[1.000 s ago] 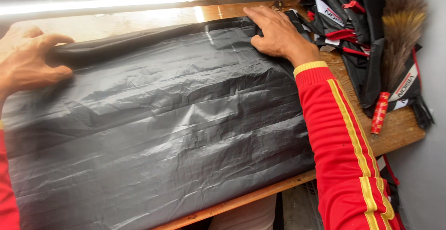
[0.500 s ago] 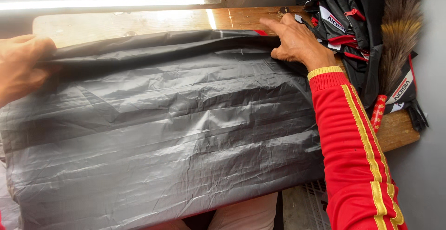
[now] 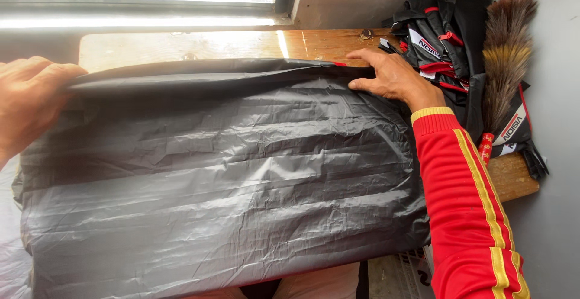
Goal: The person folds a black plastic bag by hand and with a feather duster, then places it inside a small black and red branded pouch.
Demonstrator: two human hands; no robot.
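Broadly, a large black plastic bag [image 3: 223, 178] lies spread over a wooden bench [image 3: 241, 44], covering nearly all of its top and hanging past the near edge. Its far edge is folded over into a thick band that runs almost from the bench's left end to its right. The left hand [image 3: 27, 102] is at the far left corner of the bag, its grip closed on that folded edge, with the thumb laid along the top of the fold. The right hand [image 3: 393, 75] rests at the far right corner of the bag, fingers spread and flat, pressing the plastic down onto the wood rather than pinching it; a red sleeve with yellow stripes [image 3: 468, 202] runs back from it along the right edge.

Beyond the fold, a bare strip of wood stays open along the far edge, under the window sill [image 3: 139, 21]. The right end of the bench is crowded: a black and red backpack [image 3: 447, 39] sits just beside the right hand, and a feather duster [image 3: 504, 57] leans against the wall behind it.
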